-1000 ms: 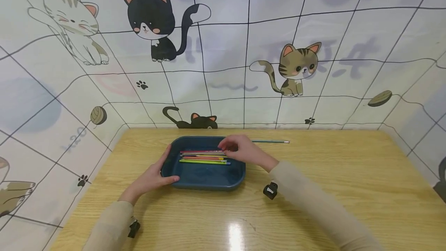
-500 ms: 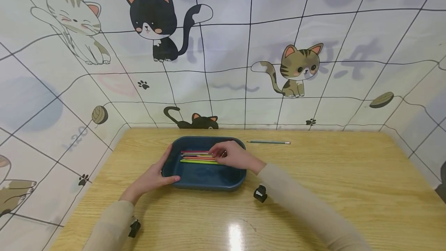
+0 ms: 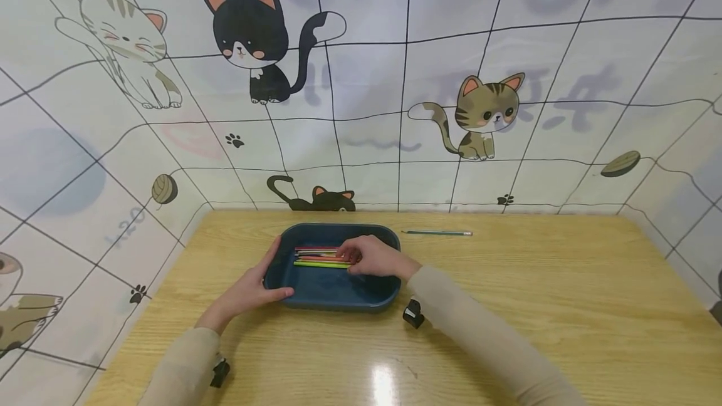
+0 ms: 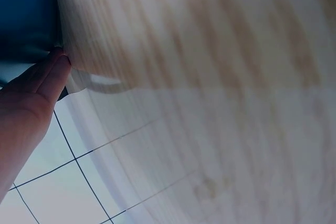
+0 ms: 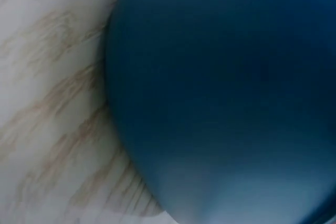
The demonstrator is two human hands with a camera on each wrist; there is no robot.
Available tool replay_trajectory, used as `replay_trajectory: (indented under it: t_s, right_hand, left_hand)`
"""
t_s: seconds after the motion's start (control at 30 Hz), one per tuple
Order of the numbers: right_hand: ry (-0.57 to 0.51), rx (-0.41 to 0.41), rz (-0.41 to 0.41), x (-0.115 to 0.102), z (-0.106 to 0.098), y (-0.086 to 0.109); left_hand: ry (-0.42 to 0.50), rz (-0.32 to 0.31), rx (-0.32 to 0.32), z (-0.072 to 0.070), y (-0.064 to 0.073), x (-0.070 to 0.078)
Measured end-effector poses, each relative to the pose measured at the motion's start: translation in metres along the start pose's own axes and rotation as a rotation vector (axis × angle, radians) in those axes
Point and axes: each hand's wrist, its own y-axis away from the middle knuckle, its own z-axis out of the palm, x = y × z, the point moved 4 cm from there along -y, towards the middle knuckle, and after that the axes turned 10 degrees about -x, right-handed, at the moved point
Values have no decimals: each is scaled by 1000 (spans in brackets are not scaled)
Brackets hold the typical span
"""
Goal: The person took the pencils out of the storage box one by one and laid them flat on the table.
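Note:
A dark blue plastic tray (image 3: 333,298) stands on the table, with several coloured pencils (image 3: 316,264) lying side by side inside it. My left hand (image 3: 246,292) grips the tray's left end, thumb on the front rim and fingers along the outer wall. The left wrist view shows those fingers (image 4: 50,74) against the tray's side. Reaching in over the right rim, my right hand (image 3: 376,257) curls thumb and fingers round the right part of the pencils, hiding their ends. The tray's outer wall (image 5: 220,87) fills most of the right wrist view; the right hand is not seen there.
One green pencil with a pale eraser end (image 3: 437,232) lies on the wooden table (image 3: 507,287) behind the tray's right corner. A cloth (image 3: 372,136) printed with cats and grid lines hangs at the back and sides.
My right hand has moved left and slightly nearer over the pencils, from their right ends, uncovering the loose pencil's tip. My left hand keeps its place on the tray.

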Motion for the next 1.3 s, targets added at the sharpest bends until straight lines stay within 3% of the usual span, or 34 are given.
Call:
replay_trajectory:
  t_s: [0.47, 1.07, 1.3]
  right_hand:
    - [103, -48, 47, 1, 9, -11]
    - [173, 27, 127, 4, 12, -15]
    - [214, 27, 103, 3, 13, -16]
  left_hand:
    - [6, -6, 3, 1, 0, -2]
    - [-3, 6, 4, 1, -1, -4]
    - [14, 6, 1, 1, 0, -3]
